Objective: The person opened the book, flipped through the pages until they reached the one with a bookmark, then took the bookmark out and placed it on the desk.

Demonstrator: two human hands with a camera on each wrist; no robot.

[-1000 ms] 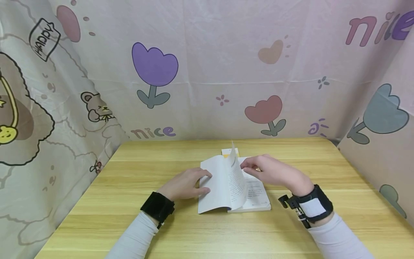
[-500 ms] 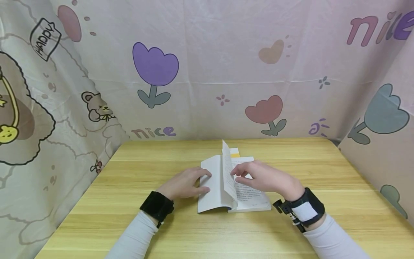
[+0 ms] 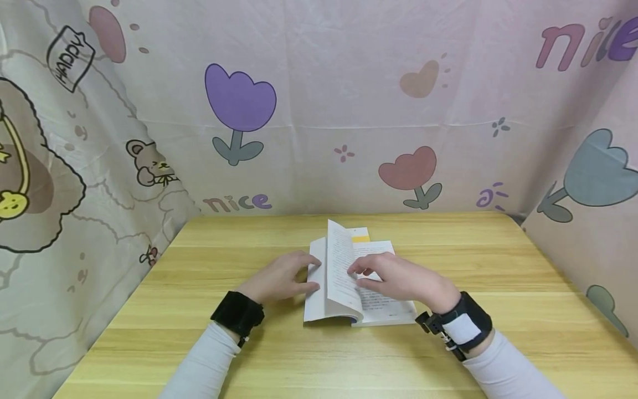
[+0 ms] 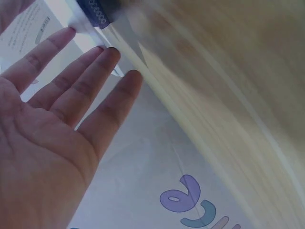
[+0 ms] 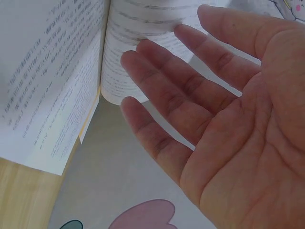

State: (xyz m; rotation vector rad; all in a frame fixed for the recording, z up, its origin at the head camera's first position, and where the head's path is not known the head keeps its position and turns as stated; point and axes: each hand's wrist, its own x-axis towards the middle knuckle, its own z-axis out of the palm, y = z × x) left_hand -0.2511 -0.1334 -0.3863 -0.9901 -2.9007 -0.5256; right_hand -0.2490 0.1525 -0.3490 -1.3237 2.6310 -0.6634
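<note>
An open paperback book (image 3: 386,313) lies on the wooden table, its right-hand page covered in printed text. One printed leaf (image 3: 341,266) stands raised and leans to the left over the blank left page (image 3: 315,305). My left hand (image 3: 279,277) rests at the book's left edge, fingers extended, thumb and fingertips on the page. My right hand (image 3: 399,277) is behind the raised leaf, its fingers relaxed and touching or very near the printed side. In the right wrist view the right fingers (image 5: 162,86) are loosely spread beside the curved leaf and pinch nothing.
A white and yellow card-like piece (image 3: 360,235) sticks out past the book's far edge. The wooden table (image 3: 239,238) meets a patterned curtain (image 3: 309,111) at the back, and curtains also hang at both sides.
The raised leaf has swung from near the spine over to the left. My right hand has moved left along with it. The left hand has shifted only slightly to the left.
</note>
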